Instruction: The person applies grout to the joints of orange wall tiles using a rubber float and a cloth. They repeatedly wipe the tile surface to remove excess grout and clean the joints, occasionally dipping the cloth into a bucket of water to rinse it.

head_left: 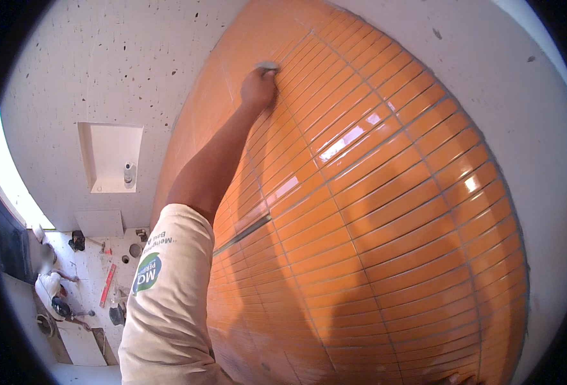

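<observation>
My left arm reaches up across a wall of glossy orange strip tiles [386, 212] with grey grout lines. High on the tiles, my left hand [258, 88] is closed around a small pale grey piece [268, 65], pressed to the surface; its kind is too small to make out. Around that hand the tiles look hazy with a thin film, while those to the right shine. At the bottom edge only a few fingertips of my right hand [458, 379] show, close to the lower tiles. The rest of that hand is cut off.
A speckled white wall on the left has a niche [113, 183] with a bottle [128, 173] in it. Lower left, a co-worker [53, 295] bends over the floor, near a red spirit level [107, 285], a bucket [117, 314] and loose panels. A narrow dark-edged recess [248, 232] interrupts the tiles.
</observation>
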`<action>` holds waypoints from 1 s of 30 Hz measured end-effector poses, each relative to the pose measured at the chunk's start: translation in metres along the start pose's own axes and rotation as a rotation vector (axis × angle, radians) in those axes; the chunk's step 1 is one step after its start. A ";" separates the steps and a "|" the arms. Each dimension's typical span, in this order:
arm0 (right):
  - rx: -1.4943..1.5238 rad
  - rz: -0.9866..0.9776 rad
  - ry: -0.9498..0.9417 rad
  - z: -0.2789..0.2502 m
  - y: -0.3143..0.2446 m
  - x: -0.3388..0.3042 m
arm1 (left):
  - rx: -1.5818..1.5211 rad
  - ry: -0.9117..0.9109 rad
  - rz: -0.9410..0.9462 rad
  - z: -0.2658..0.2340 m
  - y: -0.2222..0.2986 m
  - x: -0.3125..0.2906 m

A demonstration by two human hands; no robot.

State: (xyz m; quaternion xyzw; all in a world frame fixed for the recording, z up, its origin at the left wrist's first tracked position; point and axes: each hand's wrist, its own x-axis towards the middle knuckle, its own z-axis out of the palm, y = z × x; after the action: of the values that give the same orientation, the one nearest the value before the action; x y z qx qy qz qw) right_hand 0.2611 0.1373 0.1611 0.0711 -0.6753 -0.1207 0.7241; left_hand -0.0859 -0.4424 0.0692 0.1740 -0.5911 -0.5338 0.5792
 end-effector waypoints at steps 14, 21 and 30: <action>0.007 -0.028 0.055 0.016 -0.012 -0.018 | 0.189 -0.012 0.244 0.033 -0.015 0.076; -0.036 -0.447 -0.029 0.009 0.040 -0.026 | 0.056 0.118 0.278 0.050 0.051 0.086; -0.098 -0.117 -0.078 0.007 0.035 -0.036 | 0.062 0.202 0.389 0.052 0.124 0.067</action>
State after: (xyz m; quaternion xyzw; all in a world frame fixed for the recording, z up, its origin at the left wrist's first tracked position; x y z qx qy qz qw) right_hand 0.2546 0.1815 0.1363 0.0703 -0.6910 -0.1984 0.6915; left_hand -0.0977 -0.4297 0.2180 0.1271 -0.5686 -0.3735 0.7218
